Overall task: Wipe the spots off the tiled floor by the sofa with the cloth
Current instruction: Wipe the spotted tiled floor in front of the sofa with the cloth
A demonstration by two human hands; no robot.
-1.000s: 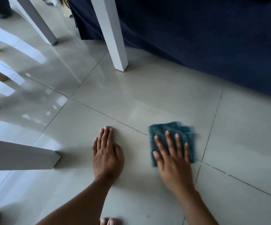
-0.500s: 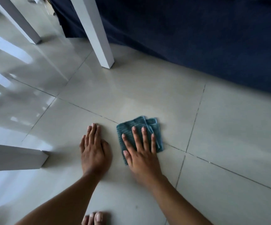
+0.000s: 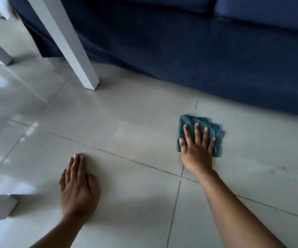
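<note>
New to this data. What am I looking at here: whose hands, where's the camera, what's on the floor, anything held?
There is no robot. A person wears one wide-angle camera on the head, looking forward and down, so you see their own two bare arms.

The right hand is spread flat on a folded teal cloth, pressing it onto the pale tiled floor. It presses rather than grips.

The left hand lies flat on a bare tile, likely as support, and holds nothing.

Behind the cloth runs a dark blue sofa. A white furniture leg stands at upper left. Faint dark spots show on the tile right of the cloth, probably what is left to wipe.
</note>
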